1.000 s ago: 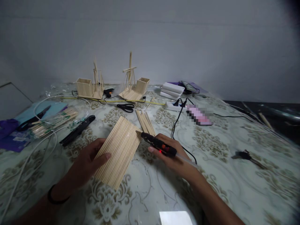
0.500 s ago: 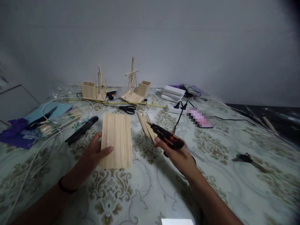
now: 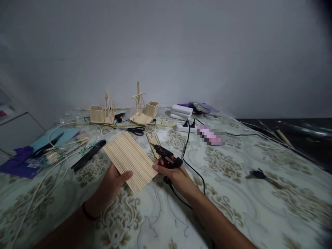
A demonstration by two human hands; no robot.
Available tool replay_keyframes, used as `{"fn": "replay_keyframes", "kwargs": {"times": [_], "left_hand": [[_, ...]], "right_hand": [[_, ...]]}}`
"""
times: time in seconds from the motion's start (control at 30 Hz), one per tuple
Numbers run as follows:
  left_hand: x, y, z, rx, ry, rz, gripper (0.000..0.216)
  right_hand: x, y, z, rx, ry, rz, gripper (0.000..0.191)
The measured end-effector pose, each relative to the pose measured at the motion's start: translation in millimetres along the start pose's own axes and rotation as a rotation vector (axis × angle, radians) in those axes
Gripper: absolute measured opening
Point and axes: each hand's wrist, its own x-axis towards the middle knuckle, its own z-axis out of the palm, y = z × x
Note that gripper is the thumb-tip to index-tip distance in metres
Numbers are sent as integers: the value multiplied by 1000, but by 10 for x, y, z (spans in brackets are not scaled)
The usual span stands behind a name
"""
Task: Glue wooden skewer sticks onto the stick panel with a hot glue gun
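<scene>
Observed: the left hand (image 3: 114, 181) grasps the flat panel of pale wooden sticks laid side by side (image 3: 128, 159) at its near corner, thumb on top and fingers beneath. The panel lies tilted on the patterned grey-white tablecloth (image 3: 233, 193), its long axis running from 10 to 4 o'clock.

The right hand (image 3: 176, 176) is clenched around the black hot-glue gun with a red indicator light (image 3: 166, 158). The gun sits at 3 o'clock of the panel, nozzle aimed toward 10 o'clock, just beside the panel's right edge. Whether the tip touches cannot be told.

The gun's black cord (image 3: 185, 152) trails off toward 12 o'clock. A bundle of loose pale sticks (image 3: 153, 140) lies at 1 o'clock of the panel and black-handled scissors (image 3: 136, 130) at 12 o'clock.

Assessment: the gun is being positioned at the panel; no glue shows. Laying a bead here calls for a steady panel and a cord kept clear.
</scene>
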Motion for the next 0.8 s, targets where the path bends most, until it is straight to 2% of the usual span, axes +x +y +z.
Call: {"fn": "replay_keyframes", "kwargs": {"times": [0.07, 0.17, 0.27, 0.53, 0.63, 0.8], "left_hand": [[66, 6, -118, -5, 6, 20, 60], [155, 101, -278, 5, 40, 62, 50], [212, 169, -354, 181, 83, 128, 45], [252, 117, -384, 443, 159, 165, 45], [248, 138, -386, 510, 144, 171, 49], [245, 180, -383, 572, 99, 185, 28]], "right_hand": [[6, -24, -34, -30, 36, -6, 31], [10, -93, -103, -80, 70, -23, 31], [8, -155, -165, -141, 76, -22, 29], [-67, -217, -95, -224, 34, 29, 36], [-73, -188, -101, -225, 24, 55, 38], [-77, -185, -183, -276, 13, 79, 38]]}}
